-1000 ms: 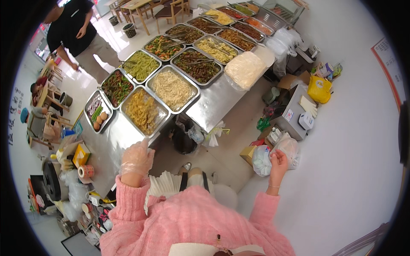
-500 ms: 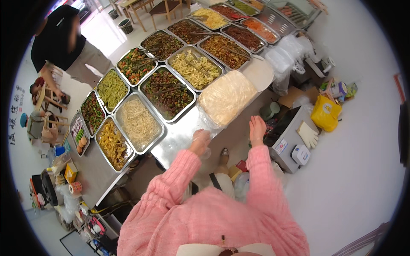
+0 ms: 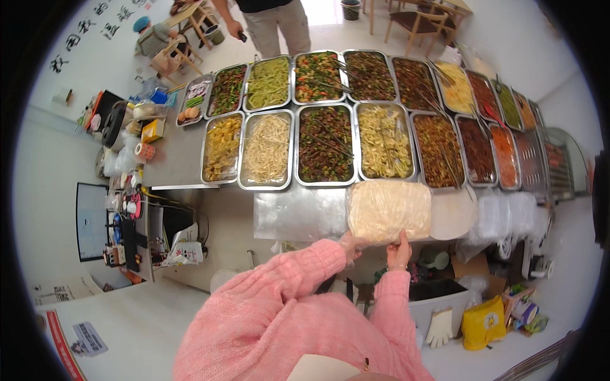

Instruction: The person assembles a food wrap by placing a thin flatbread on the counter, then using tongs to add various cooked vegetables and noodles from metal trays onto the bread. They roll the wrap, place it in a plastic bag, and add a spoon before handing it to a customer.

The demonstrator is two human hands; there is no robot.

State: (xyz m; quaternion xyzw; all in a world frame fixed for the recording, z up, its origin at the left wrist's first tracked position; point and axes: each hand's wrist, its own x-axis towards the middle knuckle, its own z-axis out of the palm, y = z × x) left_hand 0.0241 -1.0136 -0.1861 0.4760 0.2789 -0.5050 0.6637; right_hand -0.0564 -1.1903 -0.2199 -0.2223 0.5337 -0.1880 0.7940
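Note:
A clear plastic bag (image 3: 389, 206) covers a pale, flat stack that looks like thin flatbread. It lies at the counter's near edge, below the food trays. My left hand (image 3: 353, 246) is at its near left corner, fingers closed on the plastic, and seems to have a thin clear glove on. Pinching the near edge a little to the right is my right hand (image 3: 398, 254), which looks bare. Beside the bag, a pale rounded sheet (image 3: 452, 214) is partly covered by it. A bare metal counter panel (image 3: 298, 216) extends to the left.
Two rows of metal trays with cooked dishes (image 3: 325, 143) line the counter's far side, several with tongs. White plastic bags (image 3: 508, 216) stand at the right. Below are a grey bin (image 3: 438, 305), a white glove (image 3: 440, 328) and a yellow bag (image 3: 483, 322). A person (image 3: 276, 28) stands beyond.
The view has swung round to face the counter squarely. Both hands have come to the bag's near edge; before, the right hand was apart from it with fingers raised.

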